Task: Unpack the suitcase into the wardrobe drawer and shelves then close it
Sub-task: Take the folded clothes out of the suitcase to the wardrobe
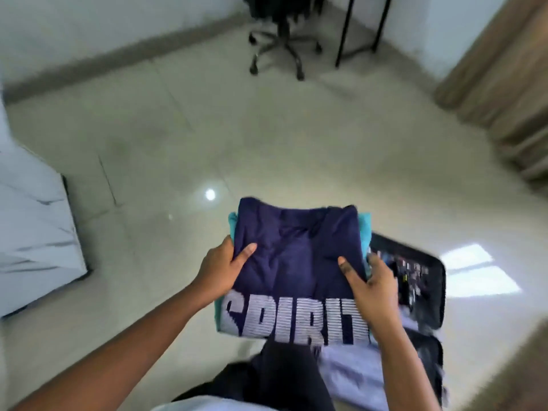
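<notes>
I hold a stack of folded clothes in front of me, above the floor. On top lies a navy shirt (296,256) with white letters reading SPIRIT, and a teal garment (365,229) sticks out beneath it. My left hand (222,268) grips the stack's left edge, thumb on top. My right hand (373,286) grips the right edge the same way. Below and to the right, the black suitcase (427,280) lies open on the floor, with pale lilac cloth (355,369) and dark cloth (281,369) in its lower part.
A black office chair (278,46) on castors and black desk legs (364,28) stand at the far wall. A bed with pale bedding (32,232) is at the left. Brown wooden furniture (504,93) runs along the right. Pale floor tiles (267,137) lie between.
</notes>
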